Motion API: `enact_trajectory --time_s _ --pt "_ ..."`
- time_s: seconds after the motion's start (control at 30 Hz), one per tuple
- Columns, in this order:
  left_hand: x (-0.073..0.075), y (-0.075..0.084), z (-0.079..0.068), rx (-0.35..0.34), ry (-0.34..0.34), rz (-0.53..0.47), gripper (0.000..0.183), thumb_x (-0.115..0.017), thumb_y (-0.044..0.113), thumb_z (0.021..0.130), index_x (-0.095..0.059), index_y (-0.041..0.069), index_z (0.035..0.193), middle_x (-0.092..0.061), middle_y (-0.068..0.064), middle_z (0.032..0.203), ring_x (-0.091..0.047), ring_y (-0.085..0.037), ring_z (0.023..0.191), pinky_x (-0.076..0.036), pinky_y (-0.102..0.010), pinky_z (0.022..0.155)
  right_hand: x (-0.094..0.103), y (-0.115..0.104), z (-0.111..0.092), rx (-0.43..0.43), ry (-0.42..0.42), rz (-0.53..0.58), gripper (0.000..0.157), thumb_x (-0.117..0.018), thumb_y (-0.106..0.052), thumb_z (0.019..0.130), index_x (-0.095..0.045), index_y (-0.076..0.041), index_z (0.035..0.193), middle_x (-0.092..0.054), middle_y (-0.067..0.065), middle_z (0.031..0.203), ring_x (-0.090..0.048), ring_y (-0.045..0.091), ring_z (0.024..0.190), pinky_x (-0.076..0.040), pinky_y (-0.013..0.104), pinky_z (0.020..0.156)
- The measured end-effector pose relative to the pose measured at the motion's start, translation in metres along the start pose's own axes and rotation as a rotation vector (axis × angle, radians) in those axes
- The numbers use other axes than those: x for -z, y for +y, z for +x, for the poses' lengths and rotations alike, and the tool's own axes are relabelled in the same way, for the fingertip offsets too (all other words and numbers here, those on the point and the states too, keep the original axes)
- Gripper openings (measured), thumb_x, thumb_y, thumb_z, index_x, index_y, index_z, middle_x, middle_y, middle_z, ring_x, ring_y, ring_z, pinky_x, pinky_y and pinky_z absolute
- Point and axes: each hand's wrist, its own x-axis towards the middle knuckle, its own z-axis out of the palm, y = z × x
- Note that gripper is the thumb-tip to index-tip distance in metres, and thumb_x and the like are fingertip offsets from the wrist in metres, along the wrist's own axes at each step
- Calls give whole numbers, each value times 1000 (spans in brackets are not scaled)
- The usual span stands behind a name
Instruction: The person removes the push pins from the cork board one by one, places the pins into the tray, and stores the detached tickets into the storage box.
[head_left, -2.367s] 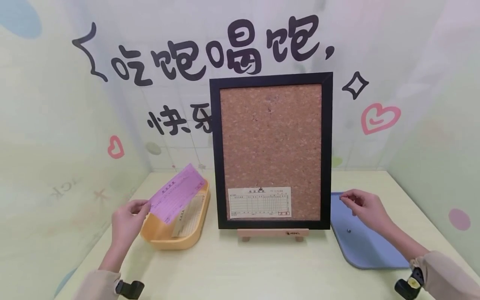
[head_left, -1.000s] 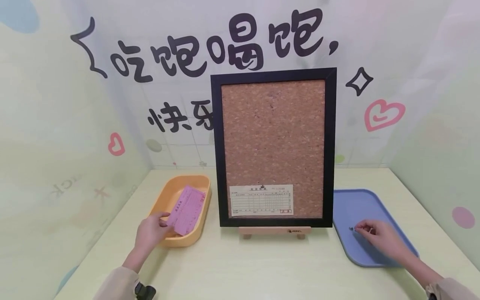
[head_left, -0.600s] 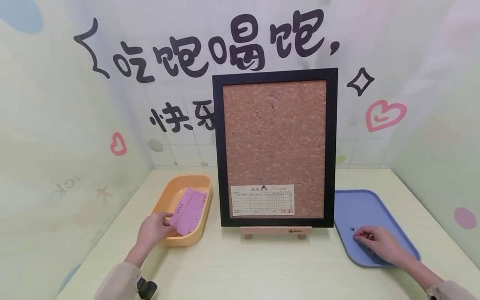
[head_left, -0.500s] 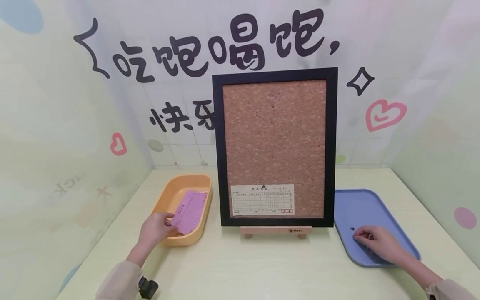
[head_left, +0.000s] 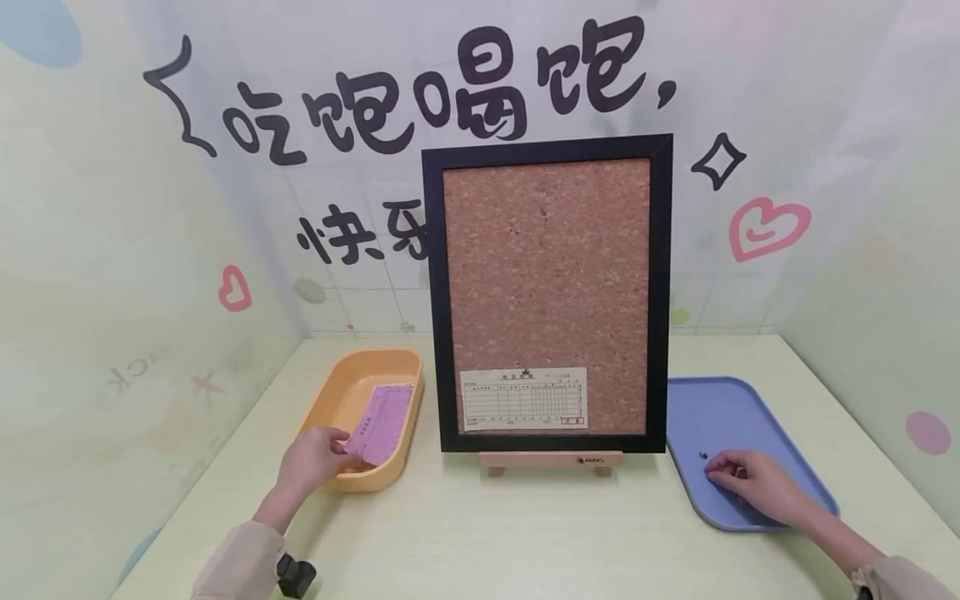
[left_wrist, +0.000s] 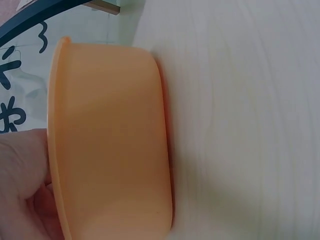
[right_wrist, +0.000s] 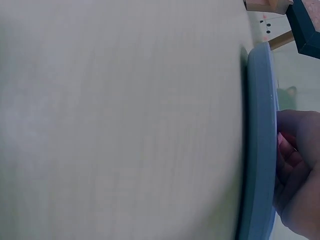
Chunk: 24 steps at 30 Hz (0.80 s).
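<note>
My left hand (head_left: 317, 458) reaches over the near left rim of the orange plastic basket (head_left: 341, 379). Its thumb and fingers pinch the lower left corner of a pink printed receipt slip (head_left: 386, 417), which lies slanted inside. In the left wrist view, the basket's wall (left_wrist: 110, 140) hides the fingertips. On the blue tray (head_left: 720, 400), my right hand (head_left: 757, 483) rests with fingers bent and fingertips together, just beside a small dark pushpin (head_left: 702, 455). Whether anything sits between those fingertips is hidden; the tray's edge (right_wrist: 261, 145) blocks them in the right wrist view.
A black-framed cork board (head_left: 547, 267) stands on a small wooden easel (head_left: 551, 459) between basket and tray. One cream receipt slip (head_left: 525, 400) is pinned low on it by a dark pushpin (head_left: 526, 372). Printed walls enclose the pale table (head_left: 540, 533).
The left hand has lowered the pink receipt slip into the basket, covering the cream slip there, and it lies flatter now. My right hand has come down onto the tray beside the pushpin.
</note>
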Motion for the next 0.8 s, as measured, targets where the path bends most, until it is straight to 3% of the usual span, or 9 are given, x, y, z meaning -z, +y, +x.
enact_trajectory --time_s 0.2,0.37,0.6,0.8 --pt "13 2 -3 2 -8 77 50 -71 32 74 -61 -6 105 -68 -9 80 -62 -21 71 -44 -33 57 8 0 5 88 36 40 7 -61 2 81 -62 4 88 -54 -6 65 -45 2 48 -40 22 42" --pt "21 7 -1 -8 10 91 54 -70 37 75 -60 -4 108 -68 -8 83 -62 -23 74 -44 -34 58 22 -12 16 98 39 11 8 -58 6 82 -61 7 90 -56 0 68 -45 4 48 -40 22 42" --pt "19 34 5 -106 87 61 50 -68 36 78 -60 0 111 -68 -9 91 -63 -24 81 -47 -39 67 40 -34 33 45 51 -14 14 -61 -2 84 -61 7 95 -62 10 81 -54 9 52 -48 26 49" --pt "9 60 8 -240 128 -46 51 -67 35 80 -57 5 119 -63 -12 109 -60 -28 94 -48 -43 78 48 -53 46 46 77 -49 13 -61 -5 84 -63 3 95 -63 11 85 -55 7 52 -47 25 50"
